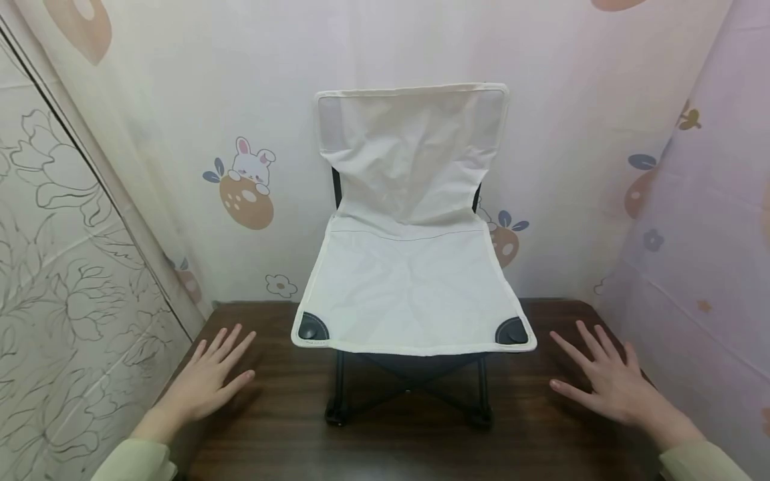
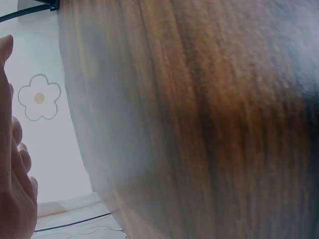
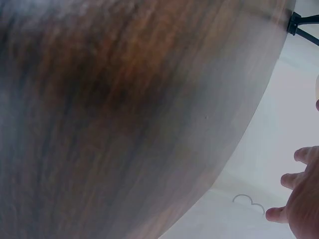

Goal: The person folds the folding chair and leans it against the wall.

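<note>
A white fabric folding chair (image 1: 409, 287) with a black metal frame stands unfolded on the dark wooden table (image 1: 265, 441), its backrest toward the curtain. Black corner patches (image 1: 313, 326) mark the front of its seat. To the left of the chair is my left hand (image 1: 201, 381), fingers spread and holding nothing. On the other side my right hand (image 1: 613, 381) is likewise spread, apart from the chair. Both wrist views show mostly wood grain, with part of the left hand (image 2: 17, 189) and part of the right hand (image 3: 304, 199) at the outer edges.
Behind the table hangs a pale curtain (image 1: 180, 133) printed with rabbits, strawberries and flowers. A curtain with line-drawn flowers (image 1: 66, 300) closes in the left side, and another printed curtain (image 1: 704, 267) borders the right.
</note>
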Available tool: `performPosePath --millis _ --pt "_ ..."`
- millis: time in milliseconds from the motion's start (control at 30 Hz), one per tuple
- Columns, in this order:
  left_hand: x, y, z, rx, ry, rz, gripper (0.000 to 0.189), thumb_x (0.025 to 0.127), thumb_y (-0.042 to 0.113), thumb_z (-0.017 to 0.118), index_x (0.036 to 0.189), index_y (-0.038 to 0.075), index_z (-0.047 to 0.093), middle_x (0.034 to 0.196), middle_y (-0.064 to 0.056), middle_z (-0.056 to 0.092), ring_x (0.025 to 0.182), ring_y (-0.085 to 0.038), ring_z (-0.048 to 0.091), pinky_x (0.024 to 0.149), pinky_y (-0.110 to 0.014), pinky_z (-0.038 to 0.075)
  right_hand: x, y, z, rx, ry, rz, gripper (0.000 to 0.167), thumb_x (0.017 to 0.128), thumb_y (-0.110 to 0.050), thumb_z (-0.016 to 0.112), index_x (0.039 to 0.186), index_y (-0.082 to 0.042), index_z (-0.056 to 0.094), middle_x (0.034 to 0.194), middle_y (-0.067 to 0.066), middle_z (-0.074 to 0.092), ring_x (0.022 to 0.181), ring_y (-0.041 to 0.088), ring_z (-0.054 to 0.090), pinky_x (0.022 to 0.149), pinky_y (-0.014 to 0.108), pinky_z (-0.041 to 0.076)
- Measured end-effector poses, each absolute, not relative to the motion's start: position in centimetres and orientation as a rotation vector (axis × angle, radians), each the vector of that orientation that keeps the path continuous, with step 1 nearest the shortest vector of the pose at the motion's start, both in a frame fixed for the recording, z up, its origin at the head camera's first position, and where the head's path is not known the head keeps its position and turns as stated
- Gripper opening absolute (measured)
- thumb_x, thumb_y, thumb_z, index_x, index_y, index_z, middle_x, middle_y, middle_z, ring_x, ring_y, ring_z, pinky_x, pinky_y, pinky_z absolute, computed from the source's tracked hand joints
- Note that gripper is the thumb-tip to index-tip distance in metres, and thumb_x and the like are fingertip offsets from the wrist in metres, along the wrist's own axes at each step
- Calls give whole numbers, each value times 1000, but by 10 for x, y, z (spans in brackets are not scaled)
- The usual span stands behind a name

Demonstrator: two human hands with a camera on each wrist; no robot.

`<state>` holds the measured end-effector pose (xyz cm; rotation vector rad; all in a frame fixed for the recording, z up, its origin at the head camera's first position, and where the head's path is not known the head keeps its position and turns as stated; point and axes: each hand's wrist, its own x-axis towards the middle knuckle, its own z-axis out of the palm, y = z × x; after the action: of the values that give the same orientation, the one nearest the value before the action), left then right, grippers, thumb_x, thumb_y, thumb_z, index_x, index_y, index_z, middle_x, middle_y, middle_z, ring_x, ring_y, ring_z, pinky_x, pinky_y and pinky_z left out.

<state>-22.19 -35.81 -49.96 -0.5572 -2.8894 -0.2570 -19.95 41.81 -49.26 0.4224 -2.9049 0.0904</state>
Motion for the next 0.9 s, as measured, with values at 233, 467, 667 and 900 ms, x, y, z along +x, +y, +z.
performPosePath --millis 233,467,667,900 --pt "-221 -359 -491 -540 -2906 -297 78 111 53 57 176 30 21 182 -15 14 164 -50 16 129 -74 7 -203 418 -492 420 -2891 96 105 95 -69 73 176 -37 15 178 31 9 155 65 17 102 97 17" --pt "-225 -359 -474 -500 -2925 -358 78 112 53 57 177 30 19 180 -23 18 161 -57 19 125 -79 10 -207 419 -489 405 -2910 128 103 96 -69 72 176 -35 17 176 33 14 156 63 18 103 95 18" --pt "-227 -361 -460 -499 -2909 -421 78 112 51 56 177 30 18 179 -27 14 158 -61 19 123 -82 11 -207 419 -484 415 -2901 196 102 97 -63 75 176 -33 18 174 36 19 156 61 20 103 92 23" --pt "-229 -355 -434 -422 -2909 -573 81 113 52 55 178 25 14 174 -34 23 152 -61 34 121 -82 20 -205 419 -471 479 -2775 452 92 99 -44 81 173 -21 31 166 39 31 152 64 26 106 89 28"
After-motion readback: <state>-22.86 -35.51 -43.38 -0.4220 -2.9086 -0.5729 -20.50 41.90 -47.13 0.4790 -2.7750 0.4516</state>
